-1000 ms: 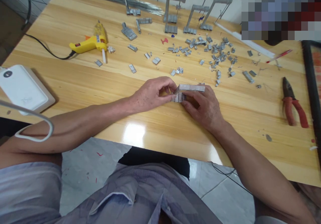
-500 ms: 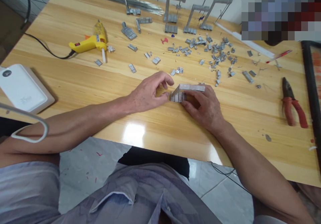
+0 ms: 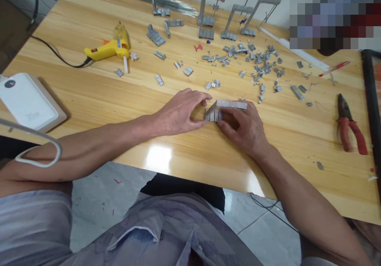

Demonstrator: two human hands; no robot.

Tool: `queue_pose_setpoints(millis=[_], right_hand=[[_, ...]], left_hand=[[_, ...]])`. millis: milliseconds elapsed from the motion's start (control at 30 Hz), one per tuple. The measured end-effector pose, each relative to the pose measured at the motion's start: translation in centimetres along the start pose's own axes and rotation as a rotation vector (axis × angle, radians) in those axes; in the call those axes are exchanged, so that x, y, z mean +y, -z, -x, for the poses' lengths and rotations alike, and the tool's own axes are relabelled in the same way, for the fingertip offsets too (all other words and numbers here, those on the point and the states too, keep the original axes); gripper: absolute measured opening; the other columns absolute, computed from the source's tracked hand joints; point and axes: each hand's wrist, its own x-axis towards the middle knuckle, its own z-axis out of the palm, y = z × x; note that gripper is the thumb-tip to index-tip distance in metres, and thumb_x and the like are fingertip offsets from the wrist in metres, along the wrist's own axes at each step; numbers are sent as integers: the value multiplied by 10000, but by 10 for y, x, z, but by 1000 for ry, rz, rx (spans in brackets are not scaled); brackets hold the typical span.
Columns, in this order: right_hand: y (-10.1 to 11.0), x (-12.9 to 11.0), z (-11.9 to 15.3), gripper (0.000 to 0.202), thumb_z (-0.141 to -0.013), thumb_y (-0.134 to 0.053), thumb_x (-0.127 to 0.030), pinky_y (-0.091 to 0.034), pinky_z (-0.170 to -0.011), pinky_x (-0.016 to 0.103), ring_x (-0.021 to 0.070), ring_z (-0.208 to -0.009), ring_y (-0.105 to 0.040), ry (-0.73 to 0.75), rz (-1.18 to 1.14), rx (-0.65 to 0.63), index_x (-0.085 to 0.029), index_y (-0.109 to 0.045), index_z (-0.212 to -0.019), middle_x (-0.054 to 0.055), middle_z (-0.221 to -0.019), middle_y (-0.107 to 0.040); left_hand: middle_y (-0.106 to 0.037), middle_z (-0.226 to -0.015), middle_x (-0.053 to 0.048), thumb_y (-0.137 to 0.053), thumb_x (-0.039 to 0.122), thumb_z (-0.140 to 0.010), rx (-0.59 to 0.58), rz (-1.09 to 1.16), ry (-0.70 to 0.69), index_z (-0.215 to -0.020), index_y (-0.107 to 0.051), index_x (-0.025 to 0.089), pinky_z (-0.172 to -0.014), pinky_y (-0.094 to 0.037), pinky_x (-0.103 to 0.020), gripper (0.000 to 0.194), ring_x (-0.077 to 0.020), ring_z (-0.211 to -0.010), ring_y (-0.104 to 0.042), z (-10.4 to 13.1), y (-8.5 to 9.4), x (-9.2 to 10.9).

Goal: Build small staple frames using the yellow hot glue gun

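Observation:
A small grey C-shaped metal stand (image 3: 231,104), with a base of several strips side by side, is upright on the wooden table (image 3: 125,95) in front of me. My right hand (image 3: 248,129) grips it from the right: the thumb is at the base, and the other fingers are partly hidden behind the top bar. On the left side, my left hand (image 3: 181,113) is open, its thumb and index finger spread apart. The thumb tip is close to the base's left end; whether they touch I cannot tell.
Grey metal scraps (image 3: 263,67) lie scattered beyond my hands. Similar stands (image 3: 235,22) line the back by the tiled wall. A yellow glue gun (image 3: 110,49) and white power bank (image 3: 32,103) are left; red-handled pliers (image 3: 348,125) and a red pen (image 3: 335,68) are right.
My left hand has shifted slightly right, and its thumb and index finger are wider apart around the stand's left end. The right hand keeps its hold; the whole view has shifted a little.

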Motion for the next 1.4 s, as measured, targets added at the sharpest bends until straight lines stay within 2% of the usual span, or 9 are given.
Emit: queue_pose_setpoints(millis=[300, 700, 867, 933, 1033, 1233, 1400], right_hand=[[1, -2, -1, 322, -1053, -713, -452, -552, -1106, 638, 369, -1166, -716, 19, 22, 2, -254, -773, -1300, 145, -1252, -802], [6, -4, -3, 256, -1059, -695, -454, -584, -1071, 614, 354, -1166, -733, -18, -40, 24, -288, -785, -1233, 119, -1223, -812], [14, -6, -4, 238, -1143, -555, -347, -599, -1003, 528, 300, -1081, -758, -63, -124, 115, -286, -773, -1071, 90, -1099, -816], [15, -5, -4, 279, -1153, -536, -352, -598, -966, 499, 282, -1020, -752, -82, -126, 148, -281, -739, -976, 77, -1038, -807], [14, -3, -3, 317, -1150, -541, -385, -595, -923, 475, 270, -980, -742, -81, -111, 170, -274, -687, -892, 74, -987, -793], [13, -1, -2, 301, -1130, -578, -443, -599, -917, 489, 272, -964, -738, -94, -123, 166, -282, -685, -899, 72, -977, -784], [15, 2, -1, 230, -1117, -618, -442, -606, -910, 489, 269, -947, -733, -106, -92, 184, -296, -678, -950, 64, -988, -782]], left_hand=[[-805, -1267, -90, -806, 334, -936, -17, -19, 14, -1381, -649, 216, -1092, -505, -456, 486, -280, -1161, -716, -1, -1, -1], [-811, -1243, -87, -783, 300, -929, 21, 50, 11, -1329, -672, 231, -1078, -543, -460, 420, -278, -1143, -726, 0, 3, 1], [-814, -1127, -75, -715, 328, -999, 92, 116, 6, -1210, -709, 221, -999, -588, -414, 237, -242, -1047, -743, 1, 6, 1], [-815, -1073, -67, -667, 335, -1037, 108, 133, 23, -1129, -724, 223, -949, -595, -386, 156, -224, -996, -741, 1, 7, 0], [-802, -969, -48, -614, 306, -1056, 98, 139, 40, -1013, -729, 225, -865, -583, -348, 147, -200, -906, -724, 1, 8, -1], [-766, -859, -18, -591, 272, -1037, 76, 152, 53, -956, -728, 217, -748, -531, -304, 168, -168, -761, -677, 1, 9, -1], [-776, -878, -22, -557, 270, -1033, 55, 159, 73, -949, -720, 214, -768, -549, -310, 191, -174, -779, -684, 0, 11, 2]])
